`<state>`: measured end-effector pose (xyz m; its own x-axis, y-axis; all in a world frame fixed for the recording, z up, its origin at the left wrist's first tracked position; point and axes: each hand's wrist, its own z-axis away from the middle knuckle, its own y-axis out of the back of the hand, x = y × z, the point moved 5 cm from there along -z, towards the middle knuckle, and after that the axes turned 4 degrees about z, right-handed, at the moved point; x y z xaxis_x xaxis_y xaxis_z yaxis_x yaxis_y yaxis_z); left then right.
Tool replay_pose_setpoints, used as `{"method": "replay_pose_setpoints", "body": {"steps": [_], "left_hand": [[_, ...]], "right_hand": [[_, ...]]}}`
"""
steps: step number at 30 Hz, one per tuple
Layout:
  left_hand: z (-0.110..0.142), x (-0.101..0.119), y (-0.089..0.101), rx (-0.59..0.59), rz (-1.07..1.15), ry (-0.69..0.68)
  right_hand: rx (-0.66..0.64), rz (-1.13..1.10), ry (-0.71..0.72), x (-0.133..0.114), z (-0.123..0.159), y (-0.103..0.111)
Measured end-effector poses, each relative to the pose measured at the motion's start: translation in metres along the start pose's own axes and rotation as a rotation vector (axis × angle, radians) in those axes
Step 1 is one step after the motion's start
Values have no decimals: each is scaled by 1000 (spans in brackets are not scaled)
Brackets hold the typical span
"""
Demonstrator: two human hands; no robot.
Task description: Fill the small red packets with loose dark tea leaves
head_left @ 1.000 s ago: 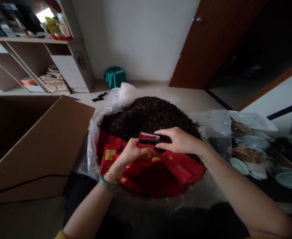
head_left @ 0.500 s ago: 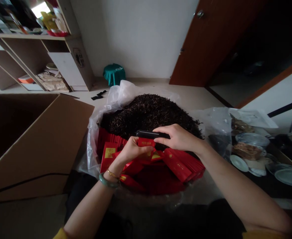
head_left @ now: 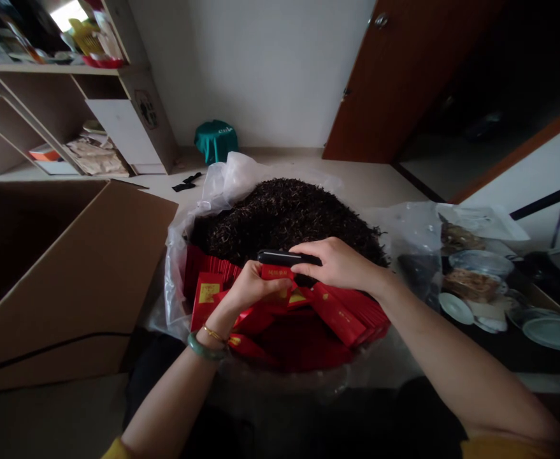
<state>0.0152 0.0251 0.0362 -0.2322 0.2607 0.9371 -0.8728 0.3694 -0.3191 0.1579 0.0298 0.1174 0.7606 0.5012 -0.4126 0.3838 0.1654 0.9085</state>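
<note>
My left hand (head_left: pixel 246 288), with a green bangle at the wrist, pinches a small red packet (head_left: pixel 276 273) with gold lettering between thumb and fingers. My right hand (head_left: pixel 344 264) is closed around a black bar-shaped handheld device, perhaps a bag sealer (head_left: pixel 282 257). The device lies across the packet's top edge, so that edge is hidden. Beneath both hands, rows of red packets (head_left: pixel 339 319) lie in a clear plastic bag (head_left: pixel 175 274). A heap of dark dried leaves, like tea (head_left: pixel 303 201), fills the bag's far side.
On the left stands an open cardboard box (head_left: pixel 79 274). To the right are a white tray (head_left: pixel 485 220), clear containers and lids (head_left: pixel 554 335). Farther back are a shelf unit (head_left: pixel 122 134), a green-covered bin (head_left: pixel 216 140) and a brown door (head_left: pixel 380 95).
The whole view has shifted slightly. Both hands keep their holds, and the black device stays across the top of the red packet.
</note>
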Motion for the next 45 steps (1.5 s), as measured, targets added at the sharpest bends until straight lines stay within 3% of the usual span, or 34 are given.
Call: {"method": "replay_pose_setpoints", "body": {"steps": [7,11,13,16,19,21,24,27,31,39,42,45], "left_hand": [[-1,-1,1,23,-14,13],[-3,2,4,104,36,-73],[-4,4,6,142,73,-116],[-5,5,11,212,52,-139],[-5,8,17,296,-33,-196],[-4,9,19,337,-59,-221],[-4,10,20,383,-97,-237],[-4,11,19,407,-157,-280],[-4,10,23,411,-181,-327],[-1,19,20,310,-218,-274],[2,29,20,272,-290,-247],[6,43,34,383,-394,-304]], "right_hand": [[6,-87,-11,9,2,-2],[113,-189,-110,49,6,-7],[139,-65,-232,78,11,-19],[-3,187,-393,117,21,-49],[-85,314,-432,133,28,-68],[1,285,-389,125,26,-67],[247,-31,-278,91,15,-53],[363,-313,-112,45,-3,-45],[465,-405,-37,11,-19,-41],[368,-433,-18,7,-12,-35],[265,-536,-136,23,2,-33],[185,-482,-317,47,39,-36]]}}
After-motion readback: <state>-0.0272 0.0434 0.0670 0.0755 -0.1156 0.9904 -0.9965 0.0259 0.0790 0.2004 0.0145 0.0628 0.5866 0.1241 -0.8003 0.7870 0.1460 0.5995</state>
